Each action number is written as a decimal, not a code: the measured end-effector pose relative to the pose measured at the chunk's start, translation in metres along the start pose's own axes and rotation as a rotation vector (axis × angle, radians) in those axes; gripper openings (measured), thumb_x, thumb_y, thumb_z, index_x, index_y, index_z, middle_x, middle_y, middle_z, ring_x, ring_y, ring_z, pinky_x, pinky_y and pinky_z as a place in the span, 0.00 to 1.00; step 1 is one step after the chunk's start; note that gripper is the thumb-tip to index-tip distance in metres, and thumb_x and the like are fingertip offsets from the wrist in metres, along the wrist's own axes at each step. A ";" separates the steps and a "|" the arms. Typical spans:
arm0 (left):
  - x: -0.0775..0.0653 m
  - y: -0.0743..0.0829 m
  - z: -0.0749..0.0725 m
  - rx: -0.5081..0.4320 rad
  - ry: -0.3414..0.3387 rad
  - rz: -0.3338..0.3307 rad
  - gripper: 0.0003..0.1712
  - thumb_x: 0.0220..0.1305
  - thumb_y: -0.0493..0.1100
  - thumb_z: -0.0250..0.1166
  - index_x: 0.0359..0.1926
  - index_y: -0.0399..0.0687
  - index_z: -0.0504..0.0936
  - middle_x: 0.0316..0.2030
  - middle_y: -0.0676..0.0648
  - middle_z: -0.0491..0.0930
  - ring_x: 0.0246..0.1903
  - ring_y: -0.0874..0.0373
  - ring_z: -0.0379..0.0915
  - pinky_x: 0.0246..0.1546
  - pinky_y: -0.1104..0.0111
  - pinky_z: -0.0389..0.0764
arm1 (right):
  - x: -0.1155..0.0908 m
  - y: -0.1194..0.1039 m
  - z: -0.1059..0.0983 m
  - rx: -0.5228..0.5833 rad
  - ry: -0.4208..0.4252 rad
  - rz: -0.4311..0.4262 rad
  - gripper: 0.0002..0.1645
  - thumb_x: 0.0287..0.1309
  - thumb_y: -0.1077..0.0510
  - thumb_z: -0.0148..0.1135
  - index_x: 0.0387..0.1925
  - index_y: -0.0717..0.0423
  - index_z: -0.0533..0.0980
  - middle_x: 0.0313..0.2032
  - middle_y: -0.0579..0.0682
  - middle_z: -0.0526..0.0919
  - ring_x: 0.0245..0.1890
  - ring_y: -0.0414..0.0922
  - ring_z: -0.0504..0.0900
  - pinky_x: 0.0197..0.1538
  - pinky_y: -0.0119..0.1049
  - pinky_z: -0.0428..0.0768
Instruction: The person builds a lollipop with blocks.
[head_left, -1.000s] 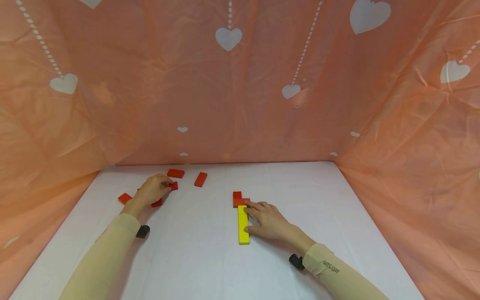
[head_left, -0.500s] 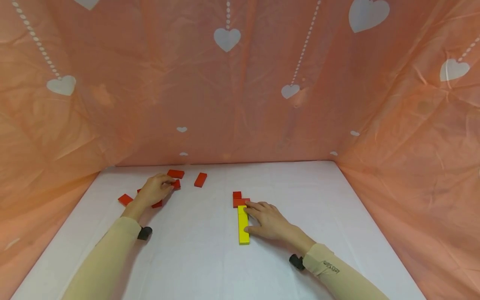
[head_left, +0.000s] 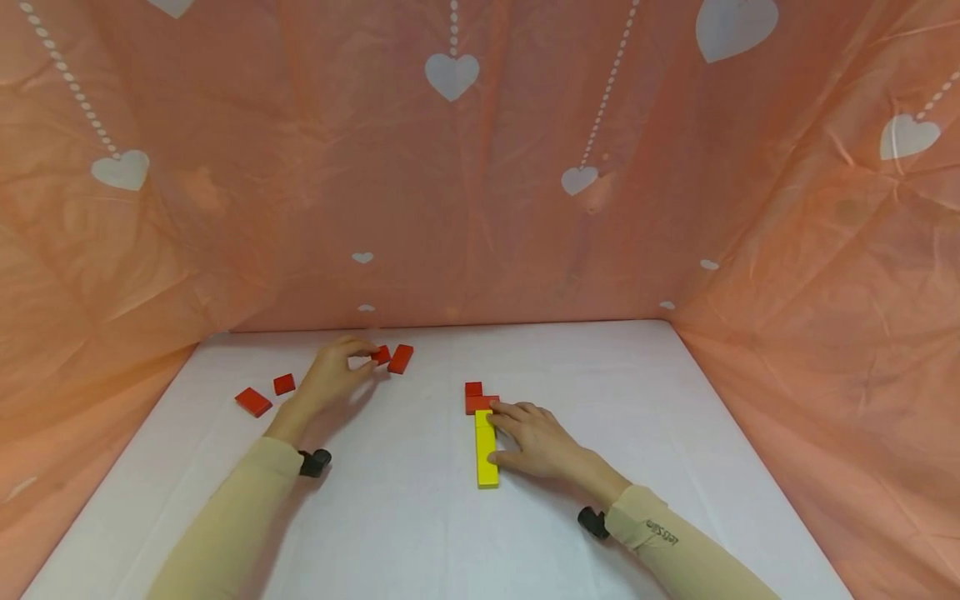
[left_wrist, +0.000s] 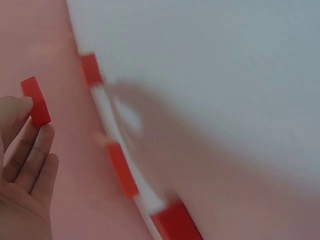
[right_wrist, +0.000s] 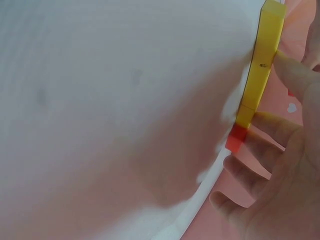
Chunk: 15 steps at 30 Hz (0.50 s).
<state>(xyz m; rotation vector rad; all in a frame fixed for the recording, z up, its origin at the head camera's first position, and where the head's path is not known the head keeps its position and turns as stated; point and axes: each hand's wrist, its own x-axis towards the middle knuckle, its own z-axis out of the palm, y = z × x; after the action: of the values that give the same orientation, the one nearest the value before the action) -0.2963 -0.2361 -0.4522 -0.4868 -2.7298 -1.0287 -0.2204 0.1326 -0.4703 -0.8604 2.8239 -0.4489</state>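
My left hand [head_left: 341, 371] pinches a small red block [left_wrist: 36, 102] between thumb and fingers, raised above the table in the left wrist view. In the head view that block overlaps the table just left of a tilted red block [head_left: 401, 359]. At mid-table, a long yellow block [head_left: 487, 458] lies end to end with a short yellow piece [head_left: 483, 418]. Behind them lie a flat red block [head_left: 477, 405] and a small red one [head_left: 474, 388]. My right hand [head_left: 542, 442] rests along their right side, thumb and fingertips touching the yellow and red blocks with fingers spread.
Two more red blocks lie at the left, a small one [head_left: 284, 384] and a larger one [head_left: 253, 402]. The white table [head_left: 390, 517] is enclosed by orange cloth walls [head_left: 525, 233] printed with white hearts.
My left hand has lifted away from the left group with a red block and moved right, uncovering the small red block there. My right hand stays on the yellow and red blocks.
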 end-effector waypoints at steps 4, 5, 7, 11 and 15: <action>0.004 0.017 0.010 -0.058 0.008 0.008 0.17 0.70 0.37 0.68 0.57 0.38 0.85 0.60 0.37 0.79 0.63 0.38 0.72 0.65 0.43 0.74 | 0.000 0.000 0.000 -0.003 -0.002 0.000 0.40 0.65 0.38 0.67 0.73 0.50 0.72 0.76 0.53 0.66 0.73 0.58 0.66 0.74 0.63 0.63; 0.005 0.021 0.014 -0.074 0.005 0.009 0.17 0.70 0.37 0.68 0.57 0.39 0.85 0.60 0.38 0.79 0.63 0.39 0.72 0.65 0.43 0.75 | 0.000 0.000 0.000 -0.004 -0.004 0.001 0.40 0.65 0.38 0.67 0.73 0.50 0.72 0.76 0.52 0.66 0.73 0.58 0.66 0.74 0.62 0.63; 0.008 0.029 0.021 -0.083 0.000 0.012 0.16 0.70 0.38 0.68 0.57 0.39 0.85 0.59 0.40 0.80 0.63 0.41 0.73 0.64 0.44 0.76 | 0.000 0.000 0.000 -0.002 -0.005 0.004 0.40 0.65 0.38 0.67 0.73 0.50 0.72 0.76 0.52 0.66 0.73 0.58 0.66 0.74 0.62 0.63; 0.012 0.045 0.035 -0.085 -0.016 0.022 0.17 0.70 0.38 0.69 0.57 0.40 0.86 0.59 0.40 0.80 0.63 0.41 0.72 0.64 0.46 0.76 | -0.001 -0.001 -0.001 0.000 -0.009 0.009 0.40 0.65 0.38 0.67 0.73 0.50 0.72 0.76 0.52 0.66 0.73 0.58 0.66 0.75 0.62 0.62; 0.019 0.057 0.051 -0.091 -0.030 0.026 0.18 0.70 0.39 0.69 0.58 0.41 0.85 0.58 0.41 0.81 0.61 0.42 0.74 0.64 0.47 0.77 | -0.001 0.000 0.000 -0.007 -0.011 0.009 0.40 0.66 0.38 0.67 0.73 0.49 0.72 0.76 0.52 0.66 0.73 0.57 0.66 0.74 0.62 0.63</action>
<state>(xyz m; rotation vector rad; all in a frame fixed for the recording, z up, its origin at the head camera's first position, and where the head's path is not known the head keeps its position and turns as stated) -0.2957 -0.1574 -0.4499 -0.5548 -2.7039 -1.1528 -0.2197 0.1328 -0.4698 -0.8478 2.8197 -0.4312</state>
